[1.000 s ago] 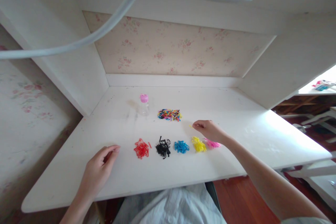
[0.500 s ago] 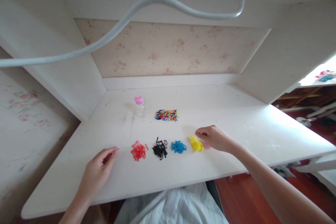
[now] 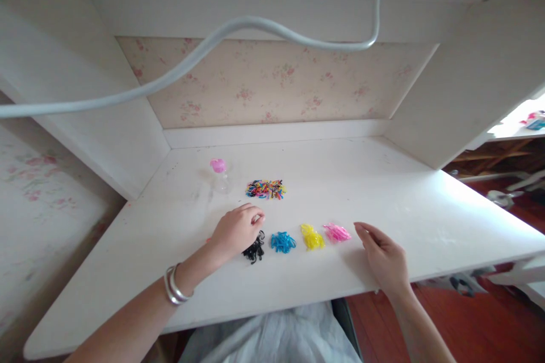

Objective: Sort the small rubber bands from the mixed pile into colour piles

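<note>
My left hand (image 3: 238, 229), wearing silver bangles, hovers over the red and black piles with thumb and fingertips pinched; anything between them is too small to make out. It hides most of the red rubber bands (image 3: 208, 240) and part of the black rubber bands (image 3: 254, 249). To the right lie small piles of blue rubber bands (image 3: 283, 242), yellow rubber bands (image 3: 312, 237) and pink rubber bands (image 3: 336, 232). Just right of the pink pile is my right hand (image 3: 385, 258), its fingertips closed together; no held thing can be seen. Behind the row sits a mixed-colour heap of rubber bands (image 3: 266, 189).
A clear container (image 3: 222, 183) with a pink top (image 3: 218, 165) stands at the back left of the white desk (image 3: 323, 170). Side panels flank the desk. A white cable (image 3: 255, 22) hangs across the upper view.
My left hand has moved right from the left side of the desk to above the black pile. My right hand has drawn back right and nearer, uncovering the pink pile.
</note>
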